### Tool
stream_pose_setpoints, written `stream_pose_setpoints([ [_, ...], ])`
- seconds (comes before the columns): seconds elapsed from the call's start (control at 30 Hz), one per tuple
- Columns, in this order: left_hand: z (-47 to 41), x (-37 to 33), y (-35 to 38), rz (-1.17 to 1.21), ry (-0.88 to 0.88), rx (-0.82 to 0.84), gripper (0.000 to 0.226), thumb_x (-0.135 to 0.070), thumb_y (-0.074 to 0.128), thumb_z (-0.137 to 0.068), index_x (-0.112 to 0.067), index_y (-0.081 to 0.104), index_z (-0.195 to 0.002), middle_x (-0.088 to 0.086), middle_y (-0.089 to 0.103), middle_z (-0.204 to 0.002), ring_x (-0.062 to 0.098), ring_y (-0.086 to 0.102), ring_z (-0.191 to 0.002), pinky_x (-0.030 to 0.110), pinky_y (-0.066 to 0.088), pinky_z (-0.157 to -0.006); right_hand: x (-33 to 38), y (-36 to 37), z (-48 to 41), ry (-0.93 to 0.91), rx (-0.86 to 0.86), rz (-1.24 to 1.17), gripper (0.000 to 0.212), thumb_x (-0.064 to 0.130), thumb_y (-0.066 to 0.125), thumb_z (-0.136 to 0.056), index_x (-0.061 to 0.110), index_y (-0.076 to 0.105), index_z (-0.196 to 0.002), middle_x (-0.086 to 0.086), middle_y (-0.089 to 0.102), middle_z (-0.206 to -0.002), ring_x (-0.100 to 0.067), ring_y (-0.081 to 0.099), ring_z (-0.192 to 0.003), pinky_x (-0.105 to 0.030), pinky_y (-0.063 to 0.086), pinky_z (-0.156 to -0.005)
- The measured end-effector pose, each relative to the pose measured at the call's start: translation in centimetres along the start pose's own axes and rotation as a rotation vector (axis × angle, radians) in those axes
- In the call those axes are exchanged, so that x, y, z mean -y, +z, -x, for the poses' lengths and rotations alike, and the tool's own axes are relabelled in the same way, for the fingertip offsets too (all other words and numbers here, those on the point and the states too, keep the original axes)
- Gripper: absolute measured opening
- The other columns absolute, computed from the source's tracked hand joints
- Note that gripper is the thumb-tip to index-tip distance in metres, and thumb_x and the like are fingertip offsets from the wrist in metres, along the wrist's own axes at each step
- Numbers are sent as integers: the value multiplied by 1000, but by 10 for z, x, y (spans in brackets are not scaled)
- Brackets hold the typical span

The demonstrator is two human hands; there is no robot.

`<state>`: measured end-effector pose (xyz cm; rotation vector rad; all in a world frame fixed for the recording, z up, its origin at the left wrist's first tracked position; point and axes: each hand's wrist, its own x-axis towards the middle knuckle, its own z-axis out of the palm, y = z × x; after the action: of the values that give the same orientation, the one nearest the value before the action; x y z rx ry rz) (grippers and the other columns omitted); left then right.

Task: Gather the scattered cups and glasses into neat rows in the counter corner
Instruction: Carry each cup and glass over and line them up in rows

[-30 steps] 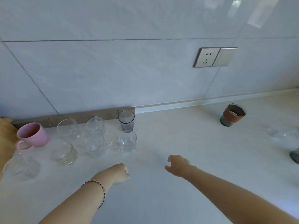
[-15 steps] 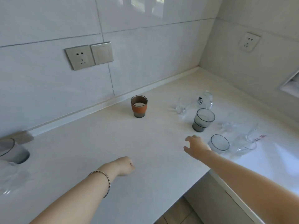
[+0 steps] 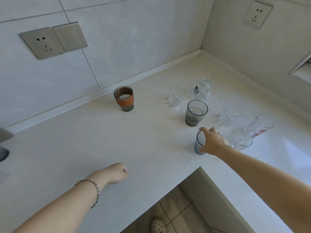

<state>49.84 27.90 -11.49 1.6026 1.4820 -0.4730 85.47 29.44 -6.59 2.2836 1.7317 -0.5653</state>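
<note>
Here, at the far left, the left hand (image 3: 117, 172) hovers low over the pale counter (image 3: 80, 132) with its fingers curled into a fist that holds nothing; a beaded bracelet (image 3: 95, 189) circles the wrist. On the wall above is a grey socket and switch plate (image 3: 52, 40). Further right, near the back wall, a dark cup with a brown sleeve (image 3: 124, 98) stands upright. Next come a small clear mug (image 3: 175, 95) and, behind it, a clear glass with a black logo (image 3: 202, 89). In front of those stands a smoky grey glass (image 3: 196, 113), mouth up.

Just nearer than that, close to the counter's inner front edge, is the ribbed glass (image 3: 199, 143): blue-grey, see-through, with fine vertical ribs and a dark rim. It stands upright on its base, long axis vertical, mouth facing up. The right hand (image 3: 212, 142) grips it from the right, fingers curved over the rim and thumb low on its side.

To the right stand three more clear glasses: one (image 3: 231, 115) further back, one (image 3: 242, 139) beside the hand, and a taller one with red print (image 3: 260, 126).
</note>
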Motion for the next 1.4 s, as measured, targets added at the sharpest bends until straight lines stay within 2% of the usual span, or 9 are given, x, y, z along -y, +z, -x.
stream_pose_setpoints([
  [0.07, 8, 18, 0, 43, -37, -29, 33, -14, 43, -89, -27, 33, -59, 8, 41, -83, 16, 37, -74, 25, 28, -57, 11, -2, 1, -42, -7, 42, 78, 31, 67, -74, 31, 28, -141, -9, 42, -128, -30, 50, -116, -32, 44, -77],
  [0.27, 50, 89, 2, 195, -188, -132, 25, -17, 45, -88, -23, 43, -64, 7, 51, -81, 18, 46, -72, 23, 35, -68, 94, -4, 15, -252, 20, 39, 82, 36, 70, -70, 31, 29, -140, -8, 42, -127, -29, 50, -116, -35, 48, -86],
  [0.57, 142, 248, 28, 437, -352, -267, 17, -23, 47, -87, -20, 51, -71, 7, 60, -81, 19, 54, -67, 23, 41, -66, 311, 36, 96, -673, 81, 129, 85, 41, 70, -70, 32, 25, -142, -6, 41, -132, -28, 49, -121, -35, 45, -94],
  [0.7, 193, 336, 40, 496, -402, -277, 19, -26, 45, -86, -21, 49, -68, 5, 56, -79, 20, 49, -69, 25, 35, -57, 413, 71, 151, -793, 110, 170, 85, 40, 69, -70, 31, 25, -142, -5, 42, -133, -27, 50, -121, -35, 45, -95],
  [0.8, 234, 403, 44, 511, -404, -286, 22, -24, 44, -83, -25, 41, -61, 5, 48, -75, 18, 41, -67, 26, 31, -61, 488, 101, 196, -850, 134, 191, 87, 41, 70, -69, 29, 25, -143, -4, 43, -132, -26, 53, -118, -33, 46, -93],
  [0.9, 275, 466, 45, 519, -415, -288, 26, -23, 42, -84, -27, 34, -59, -2, 36, -65, 13, 31, -56, 26, 24, -55, 558, 130, 242, -875, 170, 180, 90, 41, 71, -68, 25, 24, -144, -4, 43, -132, -26, 53, -118, -33, 45, -94],
  [1.03, 317, 538, 48, 546, -439, -290, 30, -22, 42, -86, -25, 32, -58, 0, 34, -64, 16, 28, -57, 27, 21, -55, 643, 162, 293, -911, 209, 164, 94, 43, 73, -68, 22, 23, -144, -6, 42, -133, -27, 51, -120, -35, 45, -95],
  [1.17, 350, 613, 59, 619, -481, -303, 33, -20, 41, -86, -21, 29, -56, -1, 28, -56, 15, 20, -47, 27, 17, -52, 740, 203, 349, -979, 247, 156, 94, 40, 75, -68, 20, 23, -144, -7, 41, -134, -29, 49, -121, -36, 45, -97],
  [1.4, 358, 631, 82, 653, -528, -288, 33, -18, 42, -88, -22, 29, -58, -1, 28, -57, 15, 23, -49, 27, 17, -50, 812, 243, 391, -979, 274, 100, 87, 34, 77, -70, 15, 28, -140, -8, 39, -134, -30, 46, -123, -39, 47, -96],
])
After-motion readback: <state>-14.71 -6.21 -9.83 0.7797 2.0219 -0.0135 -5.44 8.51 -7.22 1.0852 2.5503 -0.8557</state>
